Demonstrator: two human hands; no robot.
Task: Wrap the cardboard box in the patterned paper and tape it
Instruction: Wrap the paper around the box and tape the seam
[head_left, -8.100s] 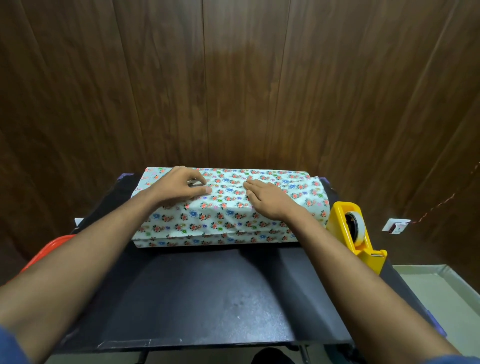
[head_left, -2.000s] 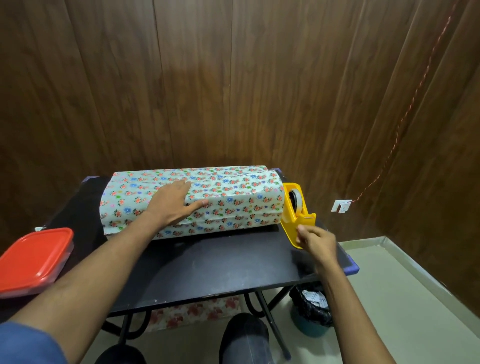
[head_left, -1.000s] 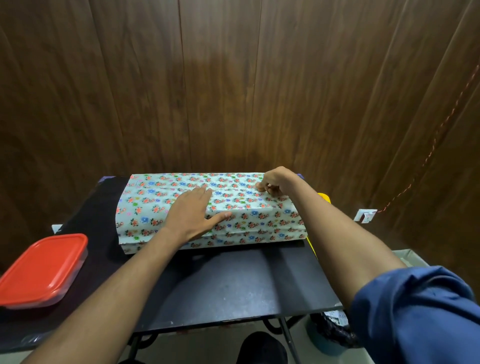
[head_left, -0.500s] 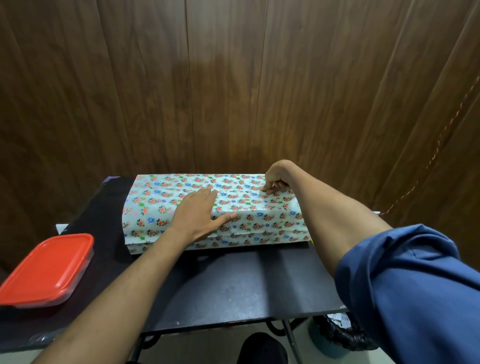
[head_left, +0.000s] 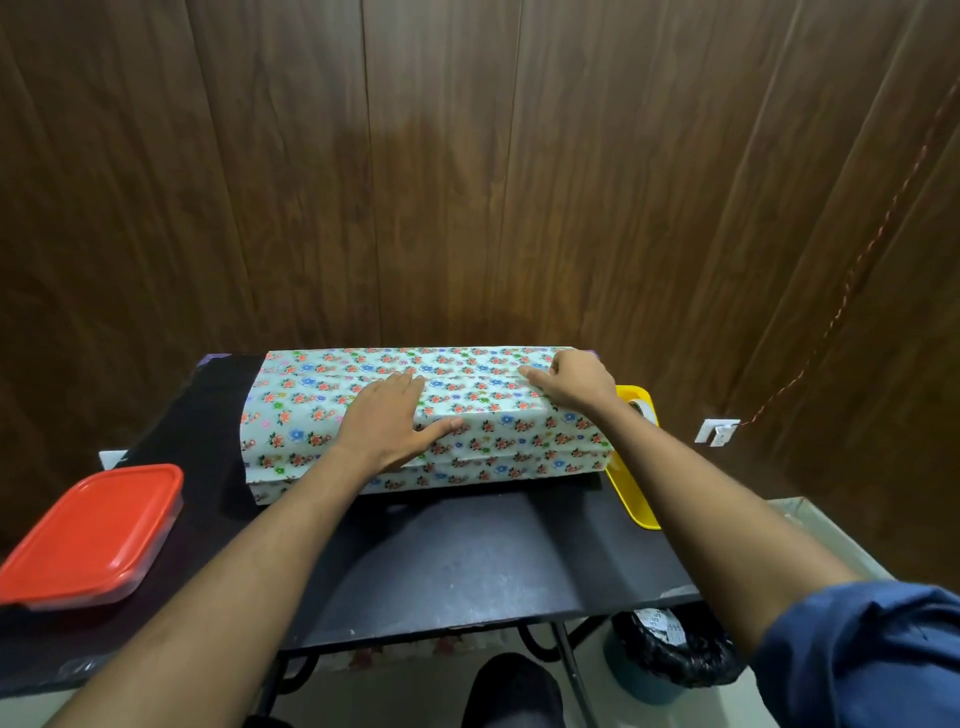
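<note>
A long box covered in pale floral paper (head_left: 467, 395) lies across the back of the black table (head_left: 457, 561). My left hand (head_left: 387, 426) rests flat on its top near the middle, fingers spread and thumb over the front edge. My right hand (head_left: 571, 382) presses on the top near the right end, fingers flat along the paper seam; whether there is tape under them I cannot tell. The cardboard itself is hidden by the paper. A yellow tape dispenser (head_left: 636, 467) stands just right of the box, partly behind my right forearm.
A red-lidded plastic container (head_left: 91, 535) sits at the table's left front. A wood-panelled wall stands right behind the table. A bin lined with a black bag (head_left: 675, 654) is on the floor under the right corner. A white wall socket (head_left: 717, 431) is at right.
My right hand went from the dispenser to the top of the box and has now flattened and slid slightly right along the seam. My left hand has stayed pressed on the paper.
</note>
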